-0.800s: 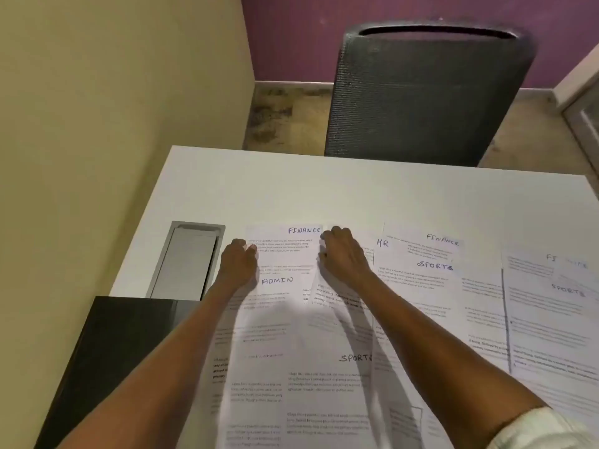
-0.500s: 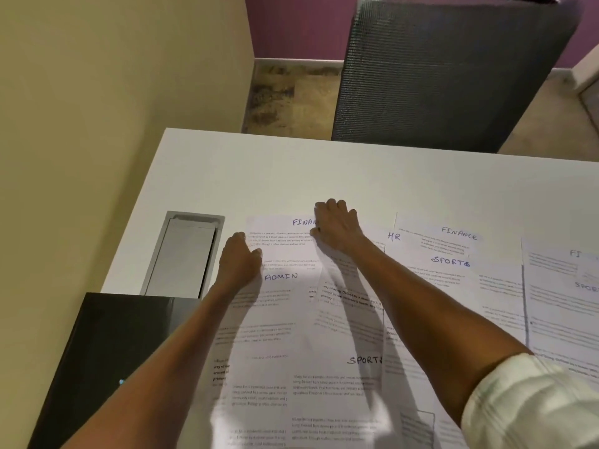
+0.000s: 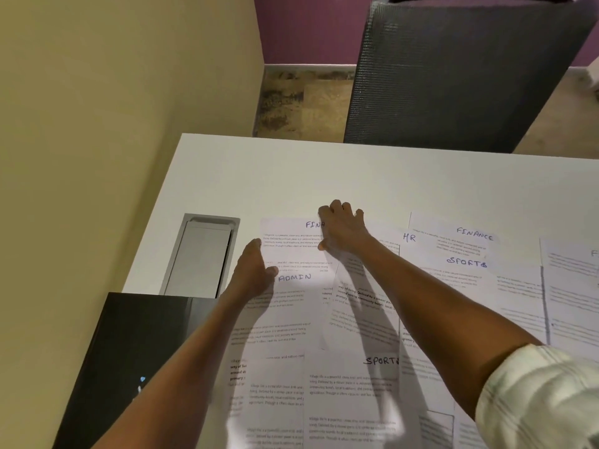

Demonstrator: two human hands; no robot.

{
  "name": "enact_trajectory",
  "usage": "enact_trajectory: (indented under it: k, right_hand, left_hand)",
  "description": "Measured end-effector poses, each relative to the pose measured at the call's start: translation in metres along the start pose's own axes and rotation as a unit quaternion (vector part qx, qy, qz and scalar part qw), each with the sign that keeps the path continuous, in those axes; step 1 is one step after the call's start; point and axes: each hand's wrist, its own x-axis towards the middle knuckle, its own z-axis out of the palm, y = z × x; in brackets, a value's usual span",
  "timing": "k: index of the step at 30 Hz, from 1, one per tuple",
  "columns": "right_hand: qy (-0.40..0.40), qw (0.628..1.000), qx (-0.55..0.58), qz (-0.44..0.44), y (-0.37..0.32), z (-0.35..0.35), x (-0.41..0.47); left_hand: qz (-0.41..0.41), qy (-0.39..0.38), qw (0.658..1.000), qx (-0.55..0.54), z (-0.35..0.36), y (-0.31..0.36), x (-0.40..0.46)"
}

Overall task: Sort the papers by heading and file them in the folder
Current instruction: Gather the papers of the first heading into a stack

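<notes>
Both hands are down on the spread of papers in the middle of the frame. The right hand (image 3: 343, 228) lies at the top right corner of the FINANCE sheet (image 3: 291, 241), covering the end of its heading, fingers curled at the sheet's upper edge; whether they actually pinch the paper I cannot tell. The left hand (image 3: 251, 270) rests with fingers laid flat and together along that sheet's left edge, its thumb just beside the ADMIN sheet (image 3: 291, 306), which overlaps the lower part of the FINANCE one. Below centre lies a SPORTS sheet (image 3: 350, 384); to the right an HR sheet (image 3: 409, 237), another FINANCE sheet (image 3: 460, 238) and a second SPORTS heading beneath it, all overlapping. The black folder (image 3: 129, 351) sits at the lower left, touching the papers' left margin. Everything rests on a white table (image 3: 291, 176) with a grey cable hatch (image 3: 201, 254) left of the hands. A dark mesh chair (image 3: 453, 76) stands at the upper right, against a purple wall (image 3: 308, 27); a beige partition (image 3: 113, 108) fills the left.
</notes>
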Motion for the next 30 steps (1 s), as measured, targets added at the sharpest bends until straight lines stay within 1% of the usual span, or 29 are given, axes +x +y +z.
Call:
enact_trajectory:
  k: [2,4,6,9,10,12,15,17,21,24,27,30]
  right_hand:
    - [-0.006,1.000,-0.011,-0.004,-0.004,-0.001,0.000]
    - [-0.018,0.999,-0.039,-0.004,-0.008,-0.001,0.004]
    - [-0.035,0.998,-0.056,0.001,-0.010,-0.004,0.009]
    - [-0.048,0.997,-0.058,0.003,-0.011,-0.011,0.017]
    - [-0.045,0.998,-0.039,0.003,-0.011,-0.015,0.020]
    - [-0.026,0.998,0.049,0.004,-0.010,-0.022,0.023]
    - [0.023,0.982,0.188,0.010,-0.012,-0.036,0.019]
    - [0.063,0.968,0.243,0.011,-0.015,-0.049,0.015]
    - [0.145,0.931,0.336,0.005,-0.018,-0.086,0.001]
    - [0.170,0.899,0.404,-0.024,-0.020,-0.120,-0.019]
    - [0.175,0.879,0.440,-0.065,-0.022,-0.155,-0.041]
    - [0.192,0.874,0.438,-0.086,-0.024,-0.191,-0.063]
  left_hand:
    - [0.025,-0.014,0.999,0.029,0.000,-0.004,-0.001]
    - [0.049,-0.009,0.997,0.056,0.001,-0.011,-0.001]
    - [0.070,0.007,0.995,0.065,0.003,-0.016,-0.002]
    - [0.080,0.020,0.995,0.056,0.004,-0.017,-0.003]
    - [0.080,0.021,0.995,0.057,0.005,-0.016,-0.004]
    - [0.061,0.015,0.996,0.057,0.007,-0.014,-0.006]
    - [0.030,-0.004,0.999,0.015,0.007,-0.014,-0.008]
    - [0.054,-0.002,0.998,-0.015,0.005,-0.012,-0.011]
    - [0.057,0.087,0.988,-0.112,-0.007,0.003,-0.021]
    - [0.067,0.152,0.970,-0.180,-0.031,0.022,-0.032]
    - [0.088,0.213,0.952,-0.202,-0.061,0.045,-0.043]
    - [0.127,0.231,0.943,-0.203,-0.087,0.067,-0.054]
